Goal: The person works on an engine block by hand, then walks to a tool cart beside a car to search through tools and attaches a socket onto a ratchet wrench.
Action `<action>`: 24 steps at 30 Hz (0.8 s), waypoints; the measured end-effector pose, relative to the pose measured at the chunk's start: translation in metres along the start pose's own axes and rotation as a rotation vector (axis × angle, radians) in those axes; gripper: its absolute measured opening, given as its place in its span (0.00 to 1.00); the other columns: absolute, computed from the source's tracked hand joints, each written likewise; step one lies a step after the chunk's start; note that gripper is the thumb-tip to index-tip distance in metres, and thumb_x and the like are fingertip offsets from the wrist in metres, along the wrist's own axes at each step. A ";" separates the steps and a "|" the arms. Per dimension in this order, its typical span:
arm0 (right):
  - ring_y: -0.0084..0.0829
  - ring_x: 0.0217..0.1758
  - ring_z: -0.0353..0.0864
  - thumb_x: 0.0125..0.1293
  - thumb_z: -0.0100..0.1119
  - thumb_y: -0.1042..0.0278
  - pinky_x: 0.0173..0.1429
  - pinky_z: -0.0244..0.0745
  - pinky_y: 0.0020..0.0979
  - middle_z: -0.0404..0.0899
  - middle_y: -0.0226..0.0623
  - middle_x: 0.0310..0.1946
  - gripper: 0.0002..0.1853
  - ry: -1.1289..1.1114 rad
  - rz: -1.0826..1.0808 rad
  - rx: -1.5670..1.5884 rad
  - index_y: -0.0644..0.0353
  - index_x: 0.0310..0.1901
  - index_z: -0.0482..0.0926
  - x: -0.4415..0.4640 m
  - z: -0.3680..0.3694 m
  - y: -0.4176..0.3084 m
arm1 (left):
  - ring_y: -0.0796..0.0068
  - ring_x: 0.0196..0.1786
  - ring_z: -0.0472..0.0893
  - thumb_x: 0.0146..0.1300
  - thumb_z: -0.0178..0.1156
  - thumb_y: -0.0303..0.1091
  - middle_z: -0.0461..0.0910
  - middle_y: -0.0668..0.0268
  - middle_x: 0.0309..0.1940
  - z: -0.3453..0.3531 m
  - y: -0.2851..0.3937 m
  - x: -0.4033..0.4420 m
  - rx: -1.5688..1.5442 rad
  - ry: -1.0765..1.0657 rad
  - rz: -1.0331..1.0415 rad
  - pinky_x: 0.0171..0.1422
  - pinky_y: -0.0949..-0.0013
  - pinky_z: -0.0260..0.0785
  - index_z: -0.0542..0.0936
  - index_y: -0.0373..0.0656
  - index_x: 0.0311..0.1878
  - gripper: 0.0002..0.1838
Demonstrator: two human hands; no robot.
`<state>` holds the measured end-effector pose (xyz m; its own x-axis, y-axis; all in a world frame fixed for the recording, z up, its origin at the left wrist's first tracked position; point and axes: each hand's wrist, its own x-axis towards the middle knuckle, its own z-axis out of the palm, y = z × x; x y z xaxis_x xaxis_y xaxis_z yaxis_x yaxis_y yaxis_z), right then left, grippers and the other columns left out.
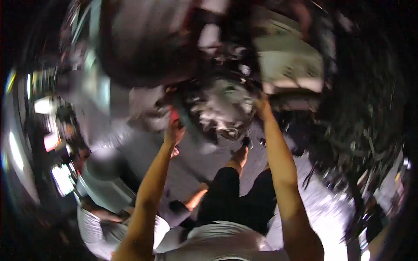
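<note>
A bulky, greyish metal machine part (224, 108), engine-like and smeared by motion, sits between my two hands. My left hand (175, 132) is at its left, with fingers that look curled in at something red (174, 115) whose kind I cannot make out. At the part's right edge is my right hand (262, 106), its fingers blurred against the dark metal. Whether that hand grips the part or only touches it, I cannot tell.
A large dark rounded shape (148, 48) and a pale box-like block (289, 61) stand beyond the part. Tangled dark material (361, 117) fills the right side. Another person in a light shirt (93, 228) is close by at lower left. My legs (224, 195) are below.
</note>
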<state>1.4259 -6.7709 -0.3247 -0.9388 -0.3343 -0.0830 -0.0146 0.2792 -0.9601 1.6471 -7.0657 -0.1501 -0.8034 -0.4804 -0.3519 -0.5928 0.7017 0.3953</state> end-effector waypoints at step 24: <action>0.45 0.65 0.68 0.60 0.54 0.67 0.70 0.62 0.39 0.70 0.46 0.61 0.26 -0.392 -0.104 -0.007 0.62 0.61 0.70 0.002 0.015 -0.094 | 0.58 0.62 0.72 0.63 0.53 0.63 0.75 0.65 0.60 0.020 -0.002 0.005 0.111 0.423 0.378 0.63 0.51 0.63 0.77 0.59 0.60 0.27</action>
<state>1.4305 -6.8110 -0.2389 -0.7297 -0.6787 -0.0828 -0.1058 0.2317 -0.9670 1.6454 -7.0589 -0.1698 -0.9246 -0.3382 0.1751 -0.2691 0.9055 0.3280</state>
